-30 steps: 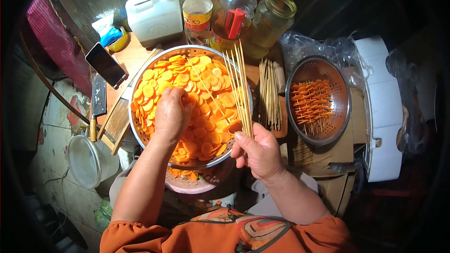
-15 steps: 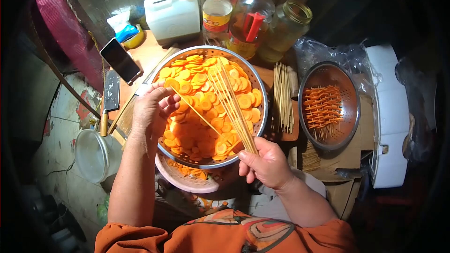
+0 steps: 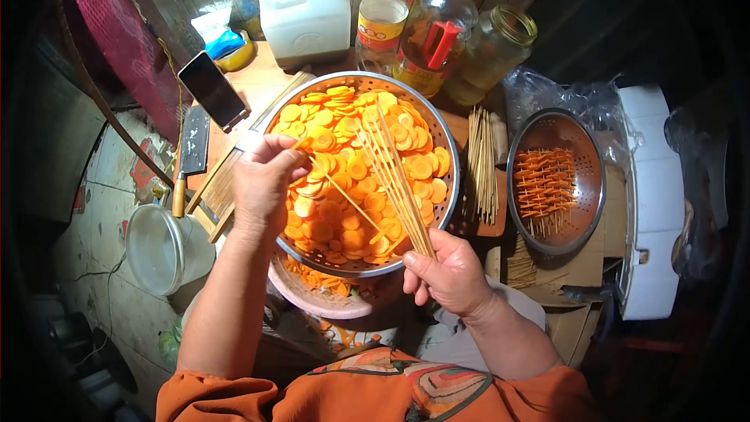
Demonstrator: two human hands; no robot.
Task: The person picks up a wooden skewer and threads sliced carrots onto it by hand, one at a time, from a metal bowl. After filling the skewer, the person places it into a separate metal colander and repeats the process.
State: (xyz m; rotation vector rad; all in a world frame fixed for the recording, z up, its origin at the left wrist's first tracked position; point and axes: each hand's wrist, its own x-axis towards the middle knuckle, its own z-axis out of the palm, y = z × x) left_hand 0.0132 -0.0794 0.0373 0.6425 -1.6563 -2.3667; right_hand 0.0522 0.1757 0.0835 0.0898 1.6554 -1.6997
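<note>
Head view. Right hand (image 3: 449, 273) sits low at the near right rim of the big colander (image 3: 367, 76), clenched round the butt of a skewer bundle (image 3: 394, 176). The bundle's long axis runs up and slightly left, over the heap of carrot slices (image 3: 351, 121).

One single skewer (image 3: 344, 195) splays off from the same grip, angled harder left, with its tip toward the left hand (image 3: 262, 187). The left hand is at the colander's left rim, thumb and fingers pinched shut on what looks like one carrot slice (image 3: 301, 146), right at that tip. So the tip is nearer the left hand, the butt nearer the right.

Off right are a loose skewer pile (image 3: 483, 164) and a small colander (image 3: 582, 148) of loaded skewers (image 3: 544, 181).
</note>
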